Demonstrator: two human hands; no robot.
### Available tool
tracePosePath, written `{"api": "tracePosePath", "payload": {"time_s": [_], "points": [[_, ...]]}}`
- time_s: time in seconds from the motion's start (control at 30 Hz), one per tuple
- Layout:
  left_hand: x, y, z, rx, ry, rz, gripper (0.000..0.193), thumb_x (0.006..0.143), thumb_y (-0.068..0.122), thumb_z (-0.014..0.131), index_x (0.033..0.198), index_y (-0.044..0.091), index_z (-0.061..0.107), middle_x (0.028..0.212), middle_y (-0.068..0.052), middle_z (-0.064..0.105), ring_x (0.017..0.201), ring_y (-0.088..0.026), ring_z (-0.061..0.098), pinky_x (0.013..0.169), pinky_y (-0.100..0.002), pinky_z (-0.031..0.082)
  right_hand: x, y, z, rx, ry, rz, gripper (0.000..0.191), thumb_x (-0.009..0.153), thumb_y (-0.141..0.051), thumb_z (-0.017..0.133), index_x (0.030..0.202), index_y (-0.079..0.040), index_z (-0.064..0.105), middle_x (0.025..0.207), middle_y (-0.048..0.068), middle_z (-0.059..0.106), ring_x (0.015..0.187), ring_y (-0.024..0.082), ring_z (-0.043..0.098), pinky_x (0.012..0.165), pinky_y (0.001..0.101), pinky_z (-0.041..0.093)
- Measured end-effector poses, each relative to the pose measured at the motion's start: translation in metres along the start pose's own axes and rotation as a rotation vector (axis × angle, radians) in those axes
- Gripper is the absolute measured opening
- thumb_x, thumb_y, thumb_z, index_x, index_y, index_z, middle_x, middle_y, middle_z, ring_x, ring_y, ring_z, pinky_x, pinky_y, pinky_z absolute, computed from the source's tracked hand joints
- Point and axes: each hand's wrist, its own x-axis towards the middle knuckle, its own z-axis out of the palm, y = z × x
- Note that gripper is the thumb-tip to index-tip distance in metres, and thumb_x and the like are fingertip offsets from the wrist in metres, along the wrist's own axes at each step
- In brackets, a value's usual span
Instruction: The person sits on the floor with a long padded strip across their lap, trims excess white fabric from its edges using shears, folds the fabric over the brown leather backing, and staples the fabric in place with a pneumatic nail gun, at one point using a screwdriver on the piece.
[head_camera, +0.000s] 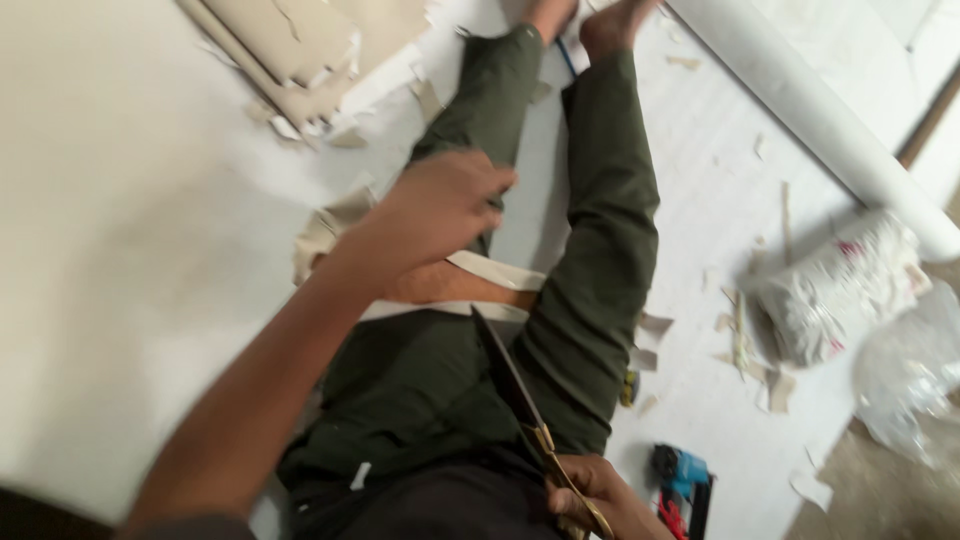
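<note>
Nearest my lens, at 7 o'clock: the left forearm, running up to the left hand (440, 205) near centre. Its grip is curled shut on a strip of beige material (470, 290) with a brown band along it, which lies across the left thigh of the dark green trousers (600, 230).

Item, at 10 o'clock: the white floor (130, 220), bare on this side.

Item, at 11 o'clock: a stack of beige sheets (300, 40) with torn white edges, well apart from the left hand.

Item, centre: both legs stretched toward 12 o'clock, the person seated on the floor, bare feet at the top edge.

Item, at 6 o'clock: the right hand (595, 500), its grip closed through the brass-coloured handles of large scissors (515, 385). I read the dark blades as pointing up toward 12 o'clock, tip touching or just beside the lower edge of the strip; how far the blades are parted I cannot tell through the blur.

Item, at 5 o'clock: a blue and red tool (680, 480) on the floor, just beside the right hand.

Item, at 3 o'clock: scattered beige offcuts (745, 340), a crumpled white printed bag (835, 290), and clear plastic wrap (910, 380).

Item, at 1 to 2 o'clock: a long white roll (820, 115) lying diagonally.
</note>
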Motion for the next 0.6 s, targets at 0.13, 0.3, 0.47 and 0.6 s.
{"api": "tracePosePath", "payload": {"time_s": [0.13,0.3,0.47,0.6], "points": [[-0.099,0.002,-0.061,-0.574,0.961,-0.192,0.019,0.108,-0.001,0.056,0.127,-0.004,0.058,0.126,-0.011,0.066,0.102,-0.013,0.068,0.09,-0.027,0.059,0.042,-0.048,-0.007,-0.094,-0.085,0.085,0.061,0.077,-0.066,0.077,0.069,-0.01,0.055,0.052,-0.003,0.051,0.044,0.007,0.046,0.041,0.0282,0.026],[-0.153,-0.009,-0.023,0.122,0.825,-0.297,0.044,0.085,0.009,0.07,0.124,-0.004,0.055,0.121,-0.02,0.061,0.115,-0.033,0.059,0.099,-0.044,0.052,0.075,-0.097,-0.015,-0.238,-0.233,0.011,0.075,0.08,-0.084,0.066,0.077,-0.01,0.054,0.064,-0.007,0.046,0.059,0.004,0.042,0.052,0.0253,0.029],[-0.125,-0.018,-0.013,0.135,0.705,-0.322,0.048,0.077,0.009,0.082,0.121,0.002,0.065,0.123,-0.018,0.06,0.117,-0.034,0.057,0.091,-0.041,0.051,0.108,-0.13,-0.008,-0.275,-0.294,0.038,0.087,0.073,-0.095,0.059,0.078,-0.009,0.054,0.061,-0.007,0.043,0.057,0.005,0.039,0.052,0.0247,0.028],[-0.118,-0.034,-0.018,0.122,0.58,-0.39,0.033,0.071,0.0,0.083,0.102,0.007,0.076,0.116,-0.007,0.066,0.112,-0.029,0.062,0.089,-0.037,0.055,0.127,-0.142,0.0,-0.158,-0.338,0.06,0.084,0.071,-0.091,0.065,0.078,-0.008,0.054,0.06,-0.005,0.046,0.055,0.005,0.042,0.049,0.0253,0.029]]}}
